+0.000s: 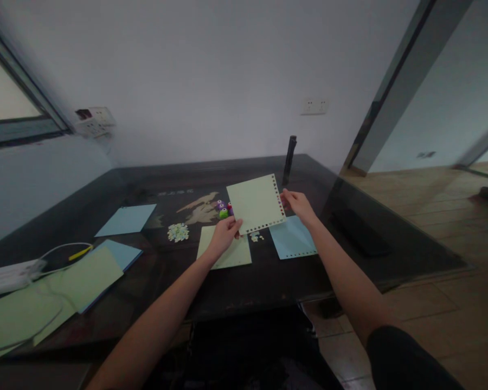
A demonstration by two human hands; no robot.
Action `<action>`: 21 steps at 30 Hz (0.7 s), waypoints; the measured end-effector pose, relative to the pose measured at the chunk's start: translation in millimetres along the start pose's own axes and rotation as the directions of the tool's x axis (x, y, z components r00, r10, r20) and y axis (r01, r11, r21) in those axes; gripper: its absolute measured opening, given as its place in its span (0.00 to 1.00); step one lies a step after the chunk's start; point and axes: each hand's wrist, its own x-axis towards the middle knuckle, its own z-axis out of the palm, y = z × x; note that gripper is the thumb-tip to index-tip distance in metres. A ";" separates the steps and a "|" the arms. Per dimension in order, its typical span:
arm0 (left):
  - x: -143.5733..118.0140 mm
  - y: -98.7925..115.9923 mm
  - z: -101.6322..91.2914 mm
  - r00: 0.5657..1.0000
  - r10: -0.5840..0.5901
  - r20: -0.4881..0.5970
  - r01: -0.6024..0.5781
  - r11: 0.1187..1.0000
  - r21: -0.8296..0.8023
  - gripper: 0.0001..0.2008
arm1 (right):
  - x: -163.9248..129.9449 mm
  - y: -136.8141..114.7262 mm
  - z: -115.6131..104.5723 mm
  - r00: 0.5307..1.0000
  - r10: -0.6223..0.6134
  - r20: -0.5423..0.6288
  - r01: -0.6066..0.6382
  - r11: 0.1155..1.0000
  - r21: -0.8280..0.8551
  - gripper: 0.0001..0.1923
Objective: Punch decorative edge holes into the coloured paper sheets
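Observation:
A pale green sheet of paper [254,203] is held up, tilted, above the table. Small punched holes run along its right and lower edges. My left hand [224,234] pinches its lower left corner, thumb in front. At the right edge, the fingers of my right hand [299,205] are closed on the sheet, their tips partly hidden. Beneath it lie another green sheet [231,254] and a light blue sheet [295,241] with holes along its lower edge. A few paper bits [256,236] rest between them.
Left of my hands are a heap of paper dots [178,232], a blue sheet [126,220], stacked green sheets [89,276] and a white power strip [12,277]. Small coloured figures [223,213] sit behind my left hand. A black upright object [289,160] and a dark flat object [360,233] are rightward.

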 end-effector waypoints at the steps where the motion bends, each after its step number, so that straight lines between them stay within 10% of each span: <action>1: 0.1 -0.2 0.0 1.000 0.001 0.006 -0.001 1.000 0.000 0.14 | -2.5 -3.1 1.4 0.999 0.035 0.035 -0.039 0.993 0.108 0.23; 21: -1.8 10.6 -9.9 0.976 0.065 -0.207 -0.054 0.997 0.055 0.09 | -21.6 -23.9 4.8 0.993 0.010 0.121 -0.030 0.985 0.168 0.16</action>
